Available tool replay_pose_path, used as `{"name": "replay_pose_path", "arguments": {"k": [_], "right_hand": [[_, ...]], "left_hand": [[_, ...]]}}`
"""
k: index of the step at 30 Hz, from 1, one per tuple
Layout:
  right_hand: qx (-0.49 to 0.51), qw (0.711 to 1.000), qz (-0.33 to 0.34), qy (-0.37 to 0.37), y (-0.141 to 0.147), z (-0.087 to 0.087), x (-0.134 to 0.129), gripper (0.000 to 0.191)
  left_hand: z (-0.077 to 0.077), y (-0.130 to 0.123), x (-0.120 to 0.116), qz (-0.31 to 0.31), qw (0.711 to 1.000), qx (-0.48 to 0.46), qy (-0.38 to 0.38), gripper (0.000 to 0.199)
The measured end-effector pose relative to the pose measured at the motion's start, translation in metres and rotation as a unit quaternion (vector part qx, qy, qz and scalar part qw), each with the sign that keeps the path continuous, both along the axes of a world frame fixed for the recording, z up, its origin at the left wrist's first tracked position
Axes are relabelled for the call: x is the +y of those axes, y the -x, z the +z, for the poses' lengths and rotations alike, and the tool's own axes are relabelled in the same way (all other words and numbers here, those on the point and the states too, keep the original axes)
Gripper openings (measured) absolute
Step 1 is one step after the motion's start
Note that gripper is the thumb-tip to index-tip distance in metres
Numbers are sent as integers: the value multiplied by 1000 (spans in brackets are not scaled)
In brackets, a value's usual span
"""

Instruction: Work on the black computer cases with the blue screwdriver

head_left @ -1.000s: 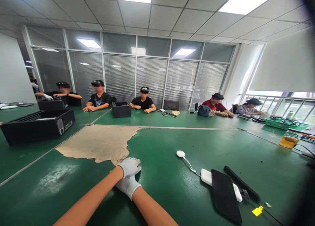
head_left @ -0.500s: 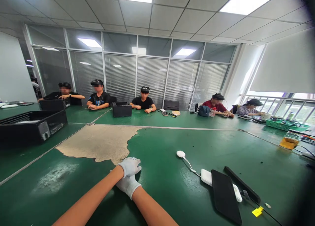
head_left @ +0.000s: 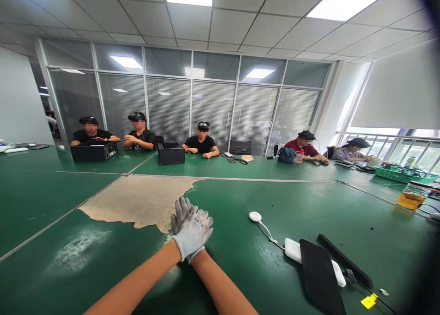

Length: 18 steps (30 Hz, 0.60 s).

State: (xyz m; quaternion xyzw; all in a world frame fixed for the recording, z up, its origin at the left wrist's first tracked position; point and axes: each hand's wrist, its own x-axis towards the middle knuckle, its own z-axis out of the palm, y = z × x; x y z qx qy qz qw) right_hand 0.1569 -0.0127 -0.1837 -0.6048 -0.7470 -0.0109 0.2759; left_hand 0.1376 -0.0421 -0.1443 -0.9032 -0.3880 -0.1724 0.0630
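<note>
Both my hands wear white-and-grey gloves and cross at the wrists above the green table (head_left: 240, 241), beside the ragged edge of a bare tan patch (head_left: 130, 198). My left hand (head_left: 195, 229) lies over the other, printed back upward, fingers stretched up and to the right. Behind it, my right hand (head_left: 180, 212) points up and to the left with its grey fingers extended; its lower part is hidden. Neither hand shows an object in it.
On the right lie a black phone (head_left: 319, 274), a white charger (head_left: 255, 216) with a cable, and a dark bar (head_left: 343, 259). Farther off are black boxes (head_left: 171, 154), a jar (head_left: 412, 196), a green basket (head_left: 402, 174) and several seated people.
My hands have risen slightly, and their curled fingers have stretched out. The large black box at the left edge is gone from view. The box by the far-left person sits farther right.
</note>
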Motion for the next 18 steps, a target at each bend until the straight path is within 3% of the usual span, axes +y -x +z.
{"name": "replay_pose_path", "arguments": {"k": [4,8,10,15,18], "right_hand": [[12,999,10,44,-32,-16,11,62],[29,998,-58,-19,-43,-29,16,61],[30,997,-74,2,-45,-35,20,60],[7,998,-9,55,-53,-42,27,57],[8,998,-6,59,-55,-36,24,56]], "left_hand": [[-8,-20,-16,18,999,8,-45,28],[-13,-31,-24,12,999,19,-43,34],[-13,-35,-26,12,1000,18,-22,35],[-11,-37,-30,-67,997,37,29,35],[-11,-35,-31,-60,996,45,42,39]]}}
